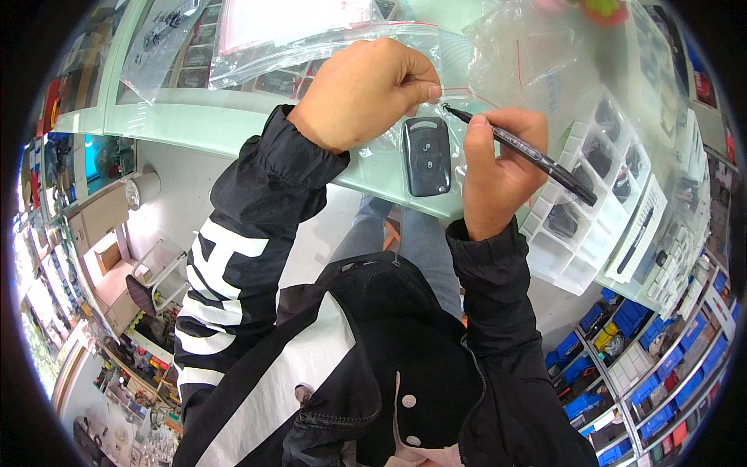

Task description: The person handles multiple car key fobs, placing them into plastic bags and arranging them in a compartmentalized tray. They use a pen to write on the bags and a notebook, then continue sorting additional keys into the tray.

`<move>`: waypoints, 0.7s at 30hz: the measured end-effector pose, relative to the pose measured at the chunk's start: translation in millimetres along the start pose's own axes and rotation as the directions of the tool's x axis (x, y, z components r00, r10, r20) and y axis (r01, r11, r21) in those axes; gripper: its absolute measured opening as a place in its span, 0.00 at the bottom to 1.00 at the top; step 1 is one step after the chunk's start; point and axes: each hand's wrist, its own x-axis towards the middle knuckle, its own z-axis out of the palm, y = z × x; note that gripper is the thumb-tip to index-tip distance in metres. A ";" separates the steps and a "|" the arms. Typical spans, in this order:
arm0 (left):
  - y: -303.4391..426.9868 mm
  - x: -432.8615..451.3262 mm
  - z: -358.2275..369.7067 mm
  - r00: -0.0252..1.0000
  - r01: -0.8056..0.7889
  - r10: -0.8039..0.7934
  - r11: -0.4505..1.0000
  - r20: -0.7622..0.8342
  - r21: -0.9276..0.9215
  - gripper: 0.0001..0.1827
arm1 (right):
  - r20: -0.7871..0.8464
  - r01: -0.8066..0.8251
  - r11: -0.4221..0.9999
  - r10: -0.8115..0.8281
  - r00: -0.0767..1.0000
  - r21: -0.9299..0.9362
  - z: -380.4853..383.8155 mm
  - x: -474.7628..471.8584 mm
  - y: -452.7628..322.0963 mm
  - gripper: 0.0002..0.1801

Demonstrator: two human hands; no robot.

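Note:
My right hand (505, 166) grips a black marker pen (540, 157), its tip on a small clear zip bag (461, 99) near the table's front edge. A short dark mark shows at the tip. With thumb and fingers bent together, my left hand (367, 87) holds that bag by its upper edge. Between my hands lies a black car key fob (427, 157) with two buttons. Clear plastic shows around the fob, but I cannot tell whether it lies inside the bag or on top.
Larger zip bags (327, 41) lie beyond my left hand on the glass-topped counter (192, 122). Crumpled clear plastic (525, 58) is at the far right. A clear compartment box (583, 192) with bagged dark parts stands right, beside a notepad (636, 233) with a pen on it.

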 end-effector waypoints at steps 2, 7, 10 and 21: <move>0.2 -0.2 0.1 1.000 -0.012 0.012 1.000 -0.003 0.007 0.09 | 0.000 -0.016 1.000 0.016 1.000 -0.009 0.1 0.0 0.4 0.07; 0.2 -0.6 -0.5 1.000 -0.010 0.010 1.000 0.001 0.012 0.09 | -0.007 -0.007 1.000 0.007 1.000 0.003 0.5 0.2 0.5 0.07; -0.4 -0.3 -0.3 1.000 -0.016 0.016 1.000 0.000 0.010 0.09 | -0.003 -0.016 1.000 0.016 1.000 0.006 0.4 0.2 -0.1 0.07; -0.4 0.1 0.8 1.000 -0.014 0.014 1.000 -0.006 0.021 0.09 | -0.030 -0.009 0.999 0.007 1.000 -0.044 0.1 1.9 -0.9 0.06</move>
